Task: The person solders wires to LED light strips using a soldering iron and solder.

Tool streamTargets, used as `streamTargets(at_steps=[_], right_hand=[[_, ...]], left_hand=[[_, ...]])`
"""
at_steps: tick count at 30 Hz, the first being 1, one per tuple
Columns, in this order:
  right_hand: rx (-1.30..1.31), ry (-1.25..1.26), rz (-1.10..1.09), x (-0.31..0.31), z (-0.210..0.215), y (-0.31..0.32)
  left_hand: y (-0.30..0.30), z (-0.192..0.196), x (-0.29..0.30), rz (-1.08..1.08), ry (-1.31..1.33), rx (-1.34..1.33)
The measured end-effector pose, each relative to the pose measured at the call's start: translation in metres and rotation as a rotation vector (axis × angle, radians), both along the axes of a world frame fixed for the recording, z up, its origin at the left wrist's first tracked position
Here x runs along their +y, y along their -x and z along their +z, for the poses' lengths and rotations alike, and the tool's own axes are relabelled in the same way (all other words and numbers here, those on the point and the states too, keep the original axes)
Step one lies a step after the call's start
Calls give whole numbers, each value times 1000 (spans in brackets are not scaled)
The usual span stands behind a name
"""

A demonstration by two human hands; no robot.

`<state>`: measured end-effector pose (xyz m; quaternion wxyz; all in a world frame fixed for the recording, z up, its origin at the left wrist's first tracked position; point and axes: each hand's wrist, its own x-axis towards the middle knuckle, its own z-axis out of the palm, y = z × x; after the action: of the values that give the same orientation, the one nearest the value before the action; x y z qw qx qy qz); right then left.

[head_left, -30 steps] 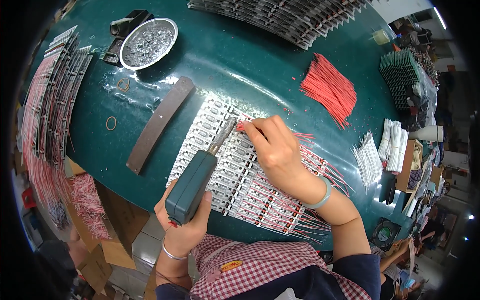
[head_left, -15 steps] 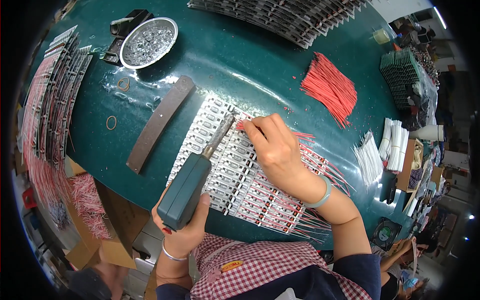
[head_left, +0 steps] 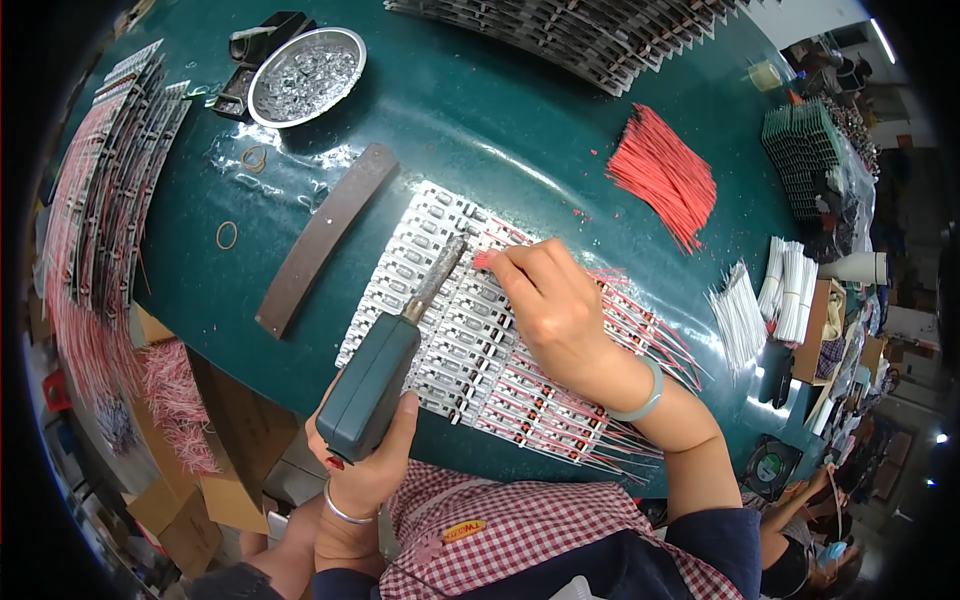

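My left hand (head_left: 370, 450) is wrapped round a dark green soldering gun (head_left: 368, 385), whose metal tip lies over a panel of small white circuit boards (head_left: 400, 290) on the table. My right hand (head_left: 555, 310) pinches a small bunch of red wires (head_left: 482, 260), their ends poking out beside the gun's tip. Fine red and white wires (head_left: 640, 350) trail off the right side of the panel, partly beneath my right hand and forearm. Whether the tip touches a board is too small to tell.
To the left lie a curved brown bar (head_left: 325, 245) and a metal bowl of shiny scraps (head_left: 308, 78). A red wire pile (head_left: 665, 175) and white wire bundles (head_left: 735, 315) sit at right. Stacked wired boards (head_left: 120, 190) stand far left; more boards (head_left: 560, 35) fill the back.
My right hand, with the red wires, has shifted slightly down along the panel, and a red wire now lies on the boards above it. The gun's tip has moved slightly down with it.
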<state>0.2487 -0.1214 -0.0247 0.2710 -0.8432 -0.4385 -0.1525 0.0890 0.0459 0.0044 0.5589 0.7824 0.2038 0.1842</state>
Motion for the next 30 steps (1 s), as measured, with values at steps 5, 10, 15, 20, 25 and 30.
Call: streamTargets(at_steps=[5, 10, 15, 20, 25, 30], right_hand=[[-7, 34, 2, 0, -1, -1], [-28, 78, 22, 0, 1, -2], [-22, 90, 16, 2, 1, -1], [-37, 122, 13, 2, 4, -1], [-35, 138, 11, 3, 4, -1], [9, 114, -18, 3, 1, 1]], left_hand=[[-3, 0, -1, -23, 17, -12], [-5, 1, -1, -40, 28, 8], [-8, 2, 1, -90, -47, 40], [-8, 6, 1, -101, -72, 65], [-5, 9, -1, -56, -43, 53], [5, 0, 0, 16, -44, 19]])
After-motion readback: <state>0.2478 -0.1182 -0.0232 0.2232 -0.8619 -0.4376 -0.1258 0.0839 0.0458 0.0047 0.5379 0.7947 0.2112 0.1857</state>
